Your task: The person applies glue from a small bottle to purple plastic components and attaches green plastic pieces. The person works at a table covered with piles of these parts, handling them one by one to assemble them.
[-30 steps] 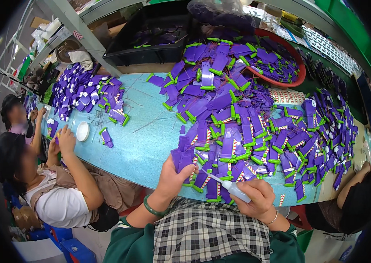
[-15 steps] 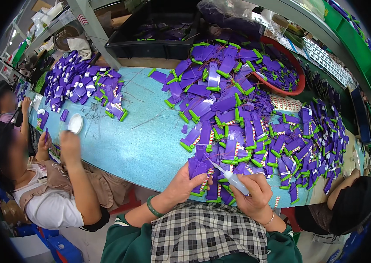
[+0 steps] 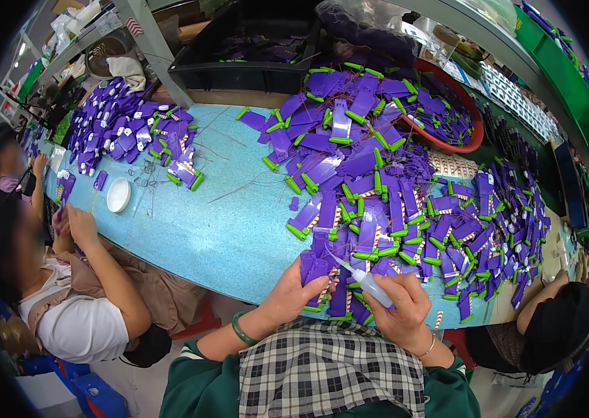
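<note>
While the left hand (image 3: 291, 290) clamps thumb and fingers on a purple plastic part (image 3: 313, 266) over the blue tabletop (image 3: 190, 230), the right hand (image 3: 406, 306) grips a needle-tipped squeeze bottle (image 3: 372, 286); the part looks light, stiff, best held by its edges; the bottle seems soft-walled.

A pile of parts (image 3: 397, 209) lies on the table (image 3: 218, 230), to the right, with a tub (image 3: 477, 134) behind it and a bin (image 3: 238, 78) farther left. A bowl (image 3: 119, 195) sits left, before another pile (image 3: 112, 129).
</note>
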Motion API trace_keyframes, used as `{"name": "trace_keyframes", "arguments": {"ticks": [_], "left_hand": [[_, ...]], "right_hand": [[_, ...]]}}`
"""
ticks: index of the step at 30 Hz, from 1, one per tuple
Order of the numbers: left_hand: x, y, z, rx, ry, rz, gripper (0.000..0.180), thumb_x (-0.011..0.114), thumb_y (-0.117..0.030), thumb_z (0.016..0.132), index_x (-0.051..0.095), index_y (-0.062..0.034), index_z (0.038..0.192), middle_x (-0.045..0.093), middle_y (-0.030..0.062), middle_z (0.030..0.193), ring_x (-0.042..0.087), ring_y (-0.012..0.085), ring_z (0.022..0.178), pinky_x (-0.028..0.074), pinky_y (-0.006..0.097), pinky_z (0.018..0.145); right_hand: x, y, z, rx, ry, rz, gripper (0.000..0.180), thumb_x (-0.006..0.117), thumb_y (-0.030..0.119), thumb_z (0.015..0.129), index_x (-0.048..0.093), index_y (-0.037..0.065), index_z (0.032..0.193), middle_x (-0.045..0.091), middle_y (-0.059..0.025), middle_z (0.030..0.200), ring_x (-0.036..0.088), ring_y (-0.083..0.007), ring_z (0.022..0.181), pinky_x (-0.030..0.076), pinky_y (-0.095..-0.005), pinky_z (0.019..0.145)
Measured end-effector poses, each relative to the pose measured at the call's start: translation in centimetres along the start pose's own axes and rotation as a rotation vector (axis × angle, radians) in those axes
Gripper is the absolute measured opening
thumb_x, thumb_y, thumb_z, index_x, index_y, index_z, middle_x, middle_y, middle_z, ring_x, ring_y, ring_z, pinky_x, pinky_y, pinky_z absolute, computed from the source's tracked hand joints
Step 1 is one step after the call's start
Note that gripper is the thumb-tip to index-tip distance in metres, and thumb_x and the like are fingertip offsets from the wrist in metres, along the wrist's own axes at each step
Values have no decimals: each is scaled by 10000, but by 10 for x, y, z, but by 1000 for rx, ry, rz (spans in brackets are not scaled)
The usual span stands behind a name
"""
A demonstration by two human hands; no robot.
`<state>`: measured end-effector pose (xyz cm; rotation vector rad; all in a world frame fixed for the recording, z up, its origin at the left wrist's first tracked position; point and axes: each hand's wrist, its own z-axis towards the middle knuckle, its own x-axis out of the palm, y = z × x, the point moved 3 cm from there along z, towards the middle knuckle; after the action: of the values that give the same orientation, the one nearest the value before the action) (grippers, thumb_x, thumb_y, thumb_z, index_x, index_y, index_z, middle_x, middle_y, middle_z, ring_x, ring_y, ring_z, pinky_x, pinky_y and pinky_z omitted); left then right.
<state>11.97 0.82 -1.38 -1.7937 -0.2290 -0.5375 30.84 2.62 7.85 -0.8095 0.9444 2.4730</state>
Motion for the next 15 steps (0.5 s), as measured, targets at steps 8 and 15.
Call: {"name": "trace_keyframes", "arguments": {"ticks": [8, 15], "left_hand": [[5, -3, 0, 69, -39, 93, 387, 539, -99, 954, 358, -8, 1283, 591, 73, 1047, 588, 112, 927, 494, 274, 809], [7, 3, -1, 87, -56, 155, 393, 539, -106, 954, 353, 23, 1276, 599, 78, 1032, 578, 100, 912, 482, 264, 799]], "right_hand": [[-5, 3, -4, -8, -28, -9, 426, 829, 34, 633, 654, 21, 1022, 615, -88, 757, 603, -190, 578, 465, -278, 466], [-1, 5, -7, 3, -16, 35, 417, 822, 17, 633, 656, 29, 1015, 605, -86, 777, 592, -189, 616, 446, -279, 507]]}}
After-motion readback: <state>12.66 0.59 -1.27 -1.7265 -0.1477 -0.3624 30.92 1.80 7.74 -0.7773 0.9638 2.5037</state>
